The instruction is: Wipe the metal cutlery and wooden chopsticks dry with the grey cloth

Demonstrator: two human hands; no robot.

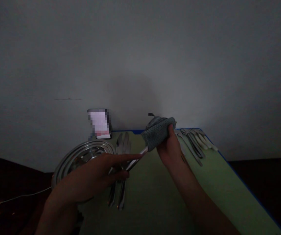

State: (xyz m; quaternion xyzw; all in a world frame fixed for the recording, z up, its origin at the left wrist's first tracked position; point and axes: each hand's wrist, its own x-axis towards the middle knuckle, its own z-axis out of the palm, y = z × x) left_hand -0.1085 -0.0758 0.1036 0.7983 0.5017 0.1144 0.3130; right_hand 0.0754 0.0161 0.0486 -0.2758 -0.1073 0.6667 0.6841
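My left hand (98,174) pinches the handle end of a metal knife (137,159) held above the green table (155,195). The far end of that knife is wrapped in a grey cloth (158,132), which my right hand (171,148) grips closed around it. Both hands hover over the table's middle. Below the left hand, several knives (118,192) lie side by side on the green surface.
A shiny round metal tray (81,156) sits at the table's left. Several spoons and forks (194,142) lie in a row at the far right. A small upright object (99,124) leans against the grey wall behind. A white cable (20,195) runs off left.
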